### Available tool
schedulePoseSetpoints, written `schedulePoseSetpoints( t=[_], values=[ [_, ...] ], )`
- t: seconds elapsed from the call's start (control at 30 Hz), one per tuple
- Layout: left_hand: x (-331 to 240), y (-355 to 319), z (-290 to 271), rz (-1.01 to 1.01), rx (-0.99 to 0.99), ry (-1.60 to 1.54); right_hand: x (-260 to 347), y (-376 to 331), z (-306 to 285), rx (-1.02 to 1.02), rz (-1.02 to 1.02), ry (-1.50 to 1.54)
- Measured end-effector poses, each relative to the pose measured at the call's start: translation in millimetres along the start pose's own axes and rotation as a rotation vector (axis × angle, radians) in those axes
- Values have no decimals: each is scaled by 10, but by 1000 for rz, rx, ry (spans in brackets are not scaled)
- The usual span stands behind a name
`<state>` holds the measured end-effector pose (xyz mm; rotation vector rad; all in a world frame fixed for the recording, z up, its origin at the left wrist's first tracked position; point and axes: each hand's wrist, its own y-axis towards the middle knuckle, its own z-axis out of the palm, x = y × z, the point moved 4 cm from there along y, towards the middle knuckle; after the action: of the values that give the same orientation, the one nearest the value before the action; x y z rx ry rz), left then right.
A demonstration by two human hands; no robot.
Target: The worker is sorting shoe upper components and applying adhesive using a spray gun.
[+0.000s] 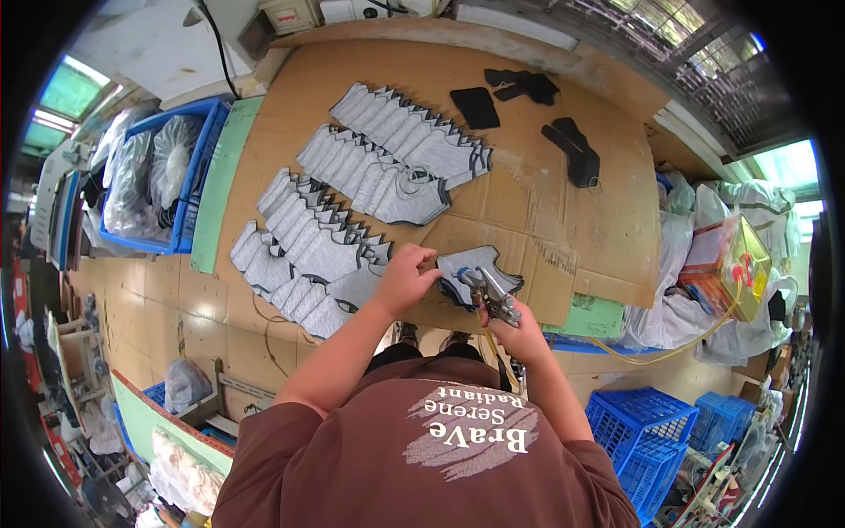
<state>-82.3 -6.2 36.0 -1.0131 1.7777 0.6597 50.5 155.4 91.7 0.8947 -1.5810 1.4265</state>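
A silver metal gun-shaped tool (495,299) tilts over a grey, dark-edged fabric piece (480,258) lying flat near the brown cardboard sheet's (612,238) near edge.

- Place: workshop, apparently handling fabric goods.
- Cardboard-topped worktable (616,233): is spreading across twelve o'clock.
- Grey fabric pieces (449,154): are lying in overlapping rows, eleven o'clock.
- Blue bin (187,211): is holding bagged goods (176,154) at ten o'clock.
- Plastic bags (679,310): are crowding three o'clock.
- Blue crates (632,427): are standing at four o'clock.

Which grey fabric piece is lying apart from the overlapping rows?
The single grey piece beneath the metal tool in the right hand; the other grey pieces overlap one another in rows.
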Motion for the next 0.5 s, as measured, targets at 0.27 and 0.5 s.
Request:
schedulePoseSetpoints(
  t=[0.27, 0.5],
  values=[
    [4, 35, 47, 27, 27, 62, 25, -31, -84, -66, 89, 111],
    [-71, 36, 38, 29, -33, 126, -51, -78, -271, -172, 87, 140]
  ],
)
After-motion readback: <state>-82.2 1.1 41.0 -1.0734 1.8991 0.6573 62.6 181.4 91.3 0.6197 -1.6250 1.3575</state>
